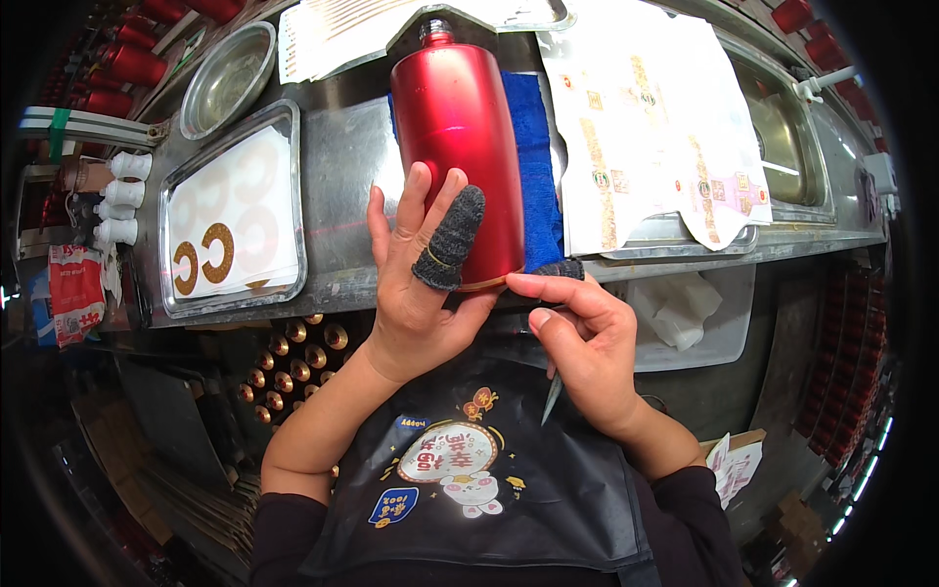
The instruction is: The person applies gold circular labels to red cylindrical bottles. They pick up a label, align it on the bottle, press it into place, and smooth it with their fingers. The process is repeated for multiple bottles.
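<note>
I judge bottle (455, 117) stiff, slick, maybe light; best held round sides. Left grip (413, 303) spread wide on it; right grip (594, 354) holds tool (553, 397).

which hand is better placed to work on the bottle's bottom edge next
Likely the right hand: its index fingertip is already at the bottle's bottom edge. The left hand lies against the bottle's side, seemingly steadying it.

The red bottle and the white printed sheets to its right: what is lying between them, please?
In the head view, a strip of blue cloth shows between the red bottle and the white printed sheets.
</note>
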A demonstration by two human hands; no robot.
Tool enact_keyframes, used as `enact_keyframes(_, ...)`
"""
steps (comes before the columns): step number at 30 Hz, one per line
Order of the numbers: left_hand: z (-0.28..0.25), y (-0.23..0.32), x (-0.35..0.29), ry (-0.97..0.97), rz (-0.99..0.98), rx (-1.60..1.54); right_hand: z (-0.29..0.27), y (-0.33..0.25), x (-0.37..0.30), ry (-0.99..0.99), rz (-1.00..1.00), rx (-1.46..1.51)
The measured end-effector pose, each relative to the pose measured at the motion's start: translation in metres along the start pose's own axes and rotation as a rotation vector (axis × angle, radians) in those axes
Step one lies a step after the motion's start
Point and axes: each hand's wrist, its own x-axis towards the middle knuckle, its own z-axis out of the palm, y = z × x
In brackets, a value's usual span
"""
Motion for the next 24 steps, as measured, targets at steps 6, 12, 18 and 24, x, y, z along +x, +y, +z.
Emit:
enact_keyframes(6,0.0001,0.0,0.0002,0.005,0.006,-0.008,-0.0005,0.003,-0.0001,0.023,-0.02,0.001)
enact_keyframes(12,0.0019,-0.0015,-0.0001,0.027,0.027,-0.005,-0.0014,0.0037,-0.0014,0.014,-0.051,-0.072)
enact_keyframes(18,0.0012,-0.001,-0.0007,0.021,0.017,0.003,-0.0002,0.0022,0.0007,0.016,-0.012,-0.019)
enact_keyframes(24,0.0026,-0.0006,-0.0002,0.021,0.02,0.005,-0.0047,0.0005,0.0026,-0.051,0.081,0.115)
